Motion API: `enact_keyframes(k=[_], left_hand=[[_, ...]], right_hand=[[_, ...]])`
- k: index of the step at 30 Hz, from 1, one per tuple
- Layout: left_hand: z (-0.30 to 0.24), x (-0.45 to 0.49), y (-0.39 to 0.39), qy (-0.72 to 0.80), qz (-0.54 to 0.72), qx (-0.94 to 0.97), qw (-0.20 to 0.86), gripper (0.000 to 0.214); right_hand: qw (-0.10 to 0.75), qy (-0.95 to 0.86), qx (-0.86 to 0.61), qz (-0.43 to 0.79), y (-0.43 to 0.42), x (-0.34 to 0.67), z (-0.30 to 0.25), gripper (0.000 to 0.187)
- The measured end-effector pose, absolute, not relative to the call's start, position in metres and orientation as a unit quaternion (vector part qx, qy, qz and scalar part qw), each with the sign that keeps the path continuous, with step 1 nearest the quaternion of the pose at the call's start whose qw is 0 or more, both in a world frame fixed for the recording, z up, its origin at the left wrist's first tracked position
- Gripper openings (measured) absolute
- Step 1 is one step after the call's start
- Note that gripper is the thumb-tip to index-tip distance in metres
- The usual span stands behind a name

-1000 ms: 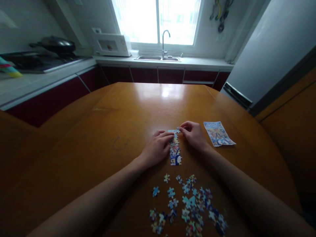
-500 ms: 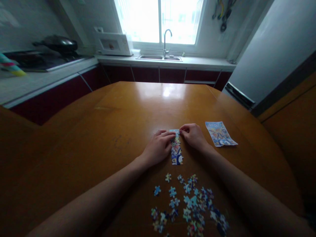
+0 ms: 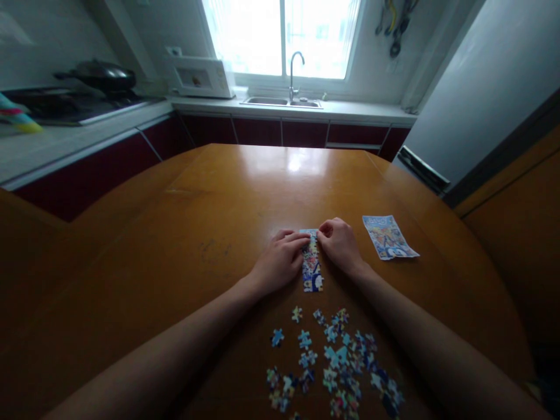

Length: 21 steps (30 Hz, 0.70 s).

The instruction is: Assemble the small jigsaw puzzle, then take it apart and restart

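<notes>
A narrow strip of joined puzzle pieces (image 3: 311,268) lies upright on the wooden table (image 3: 210,210). My left hand (image 3: 278,262) rests on the strip's left side, its fingers curled over the strip's top. My right hand (image 3: 340,244) is curled at the strip's top right corner, fingertips pinched against a piece there. The piece itself is mostly hidden under the fingers. Several loose puzzle pieces (image 3: 336,361) are scattered on the table nearer to me.
A printed picture sheet (image 3: 388,237) lies to the right of my right hand. Beyond the table runs a counter with a sink and tap (image 3: 292,87), a microwave (image 3: 199,77) and a stove with a pan (image 3: 98,76). A fridge (image 3: 476,99) stands at the right.
My right hand has brought a piece down against the top right of the strip and moved slightly left. My left hand has stayed on the strip.
</notes>
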<state>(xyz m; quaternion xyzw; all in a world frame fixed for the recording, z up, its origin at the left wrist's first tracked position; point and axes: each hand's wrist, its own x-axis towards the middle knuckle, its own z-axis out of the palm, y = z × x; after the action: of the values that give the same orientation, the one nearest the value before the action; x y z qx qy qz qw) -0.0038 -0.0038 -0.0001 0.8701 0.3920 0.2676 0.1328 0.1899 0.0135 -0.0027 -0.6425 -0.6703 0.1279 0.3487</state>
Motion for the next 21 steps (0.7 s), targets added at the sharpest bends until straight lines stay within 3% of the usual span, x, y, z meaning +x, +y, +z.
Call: enact_keyframes(k=[12,17,21], left_hand=[[0.002,-0.004,-0.004,0.396,0.264,0.869,0.136,0.038],[0.001,-0.003,-0.004,0.394,0.268,0.869,0.135,0.039],[0.001,-0.003,-0.004,0.397,0.265,0.868,0.137,0.039]], right_hand=[[0.346,-0.694,-0.614,0.146,0.010,0.194,-0.001,0.013],[0.392,-0.686,-0.600,0.125,0.000,0.199,0.001,0.019],[0.352,-0.693,-0.615,0.130,-0.012,0.205,0.003,0.023]])
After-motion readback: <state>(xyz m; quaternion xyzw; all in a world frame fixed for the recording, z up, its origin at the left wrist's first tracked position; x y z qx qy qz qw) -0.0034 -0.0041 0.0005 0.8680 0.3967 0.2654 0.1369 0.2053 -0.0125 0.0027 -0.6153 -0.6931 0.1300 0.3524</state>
